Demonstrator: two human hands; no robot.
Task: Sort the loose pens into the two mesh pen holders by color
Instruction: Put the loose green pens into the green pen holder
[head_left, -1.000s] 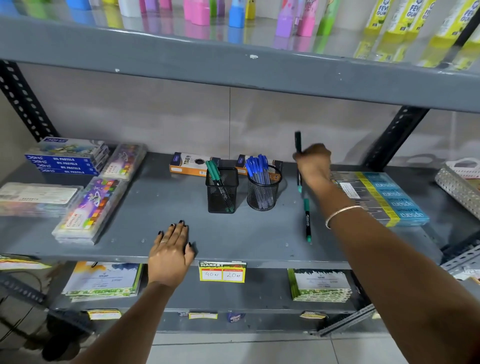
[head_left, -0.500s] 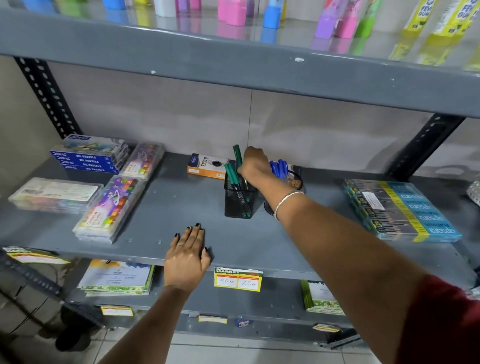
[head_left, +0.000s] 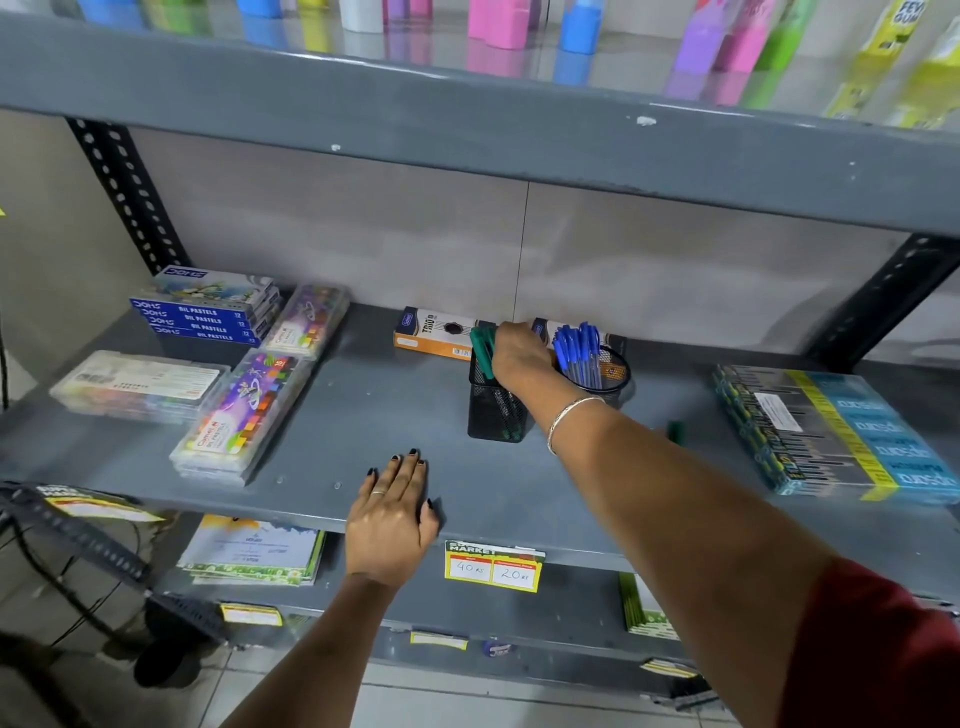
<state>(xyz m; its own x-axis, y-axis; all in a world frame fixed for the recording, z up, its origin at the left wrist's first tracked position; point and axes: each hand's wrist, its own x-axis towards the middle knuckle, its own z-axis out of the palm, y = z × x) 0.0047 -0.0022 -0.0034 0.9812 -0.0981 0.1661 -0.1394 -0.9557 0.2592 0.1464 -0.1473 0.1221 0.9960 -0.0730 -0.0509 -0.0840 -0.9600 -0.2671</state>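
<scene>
A square black mesh holder (head_left: 493, 410) stands mid-shelf with green pens (head_left: 483, 349) in it. My right hand (head_left: 519, 356) is over its mouth, fingers curled around the tops of the green pens. Right beside it stands a round mesh holder (head_left: 615, 382), full of blue pens (head_left: 576, 345). One loose green pen (head_left: 675, 432) lies on the shelf, mostly hidden behind my right forearm. My left hand (head_left: 389, 519) rests flat on the shelf's front edge, fingers spread, holding nothing.
Behind the holders lies an orange pencil box (head_left: 431, 332). Oil pastel boxes (head_left: 208, 312) and clear crayon cases (head_left: 244, 415) fill the left of the grey shelf (head_left: 363, 405). A blue-yellow pack (head_left: 841, 431) lies at the right. The upper shelf (head_left: 467, 119) overhangs closely.
My right hand carried a green pen from the right side of the shelf leftward and lowered it into the square holder. My left hand stayed on the shelf edge.
</scene>
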